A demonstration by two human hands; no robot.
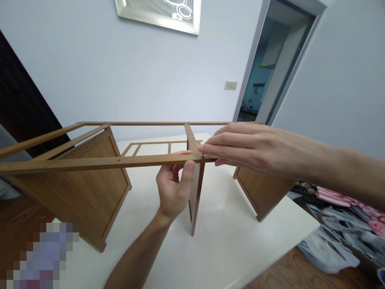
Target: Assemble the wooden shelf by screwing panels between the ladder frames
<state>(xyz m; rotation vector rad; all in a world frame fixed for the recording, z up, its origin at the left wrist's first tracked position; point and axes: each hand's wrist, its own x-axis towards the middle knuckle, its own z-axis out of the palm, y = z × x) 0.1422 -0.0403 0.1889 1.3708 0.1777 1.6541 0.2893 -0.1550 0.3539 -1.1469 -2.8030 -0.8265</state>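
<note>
1. Frame [141, 161]: stands on the table [222, 249], around and below the screw [202, 155]. The screw head sits proud of the near rail [90, 164].
2. Left hand [173, 192]: left of the screw, gripping the near rail, thumb on the near side, other fingers wrapped beneath and behind.
3. Right hand [243, 146]: right of the screw, unclenched, fingers straight and together, tips at the screw head. Whether they press on it cannot be told.
4. Alignment: the crosspiece [190, 136] meets the near rail beside the screw; the divider [197, 196] hangs below it. The step appears to be seating the screw; keep these parts flush with the left hand.
5. Driving: keep the screw square to the rail and turn it gently. A tilted start could cross the thread or split the wood.
</note>
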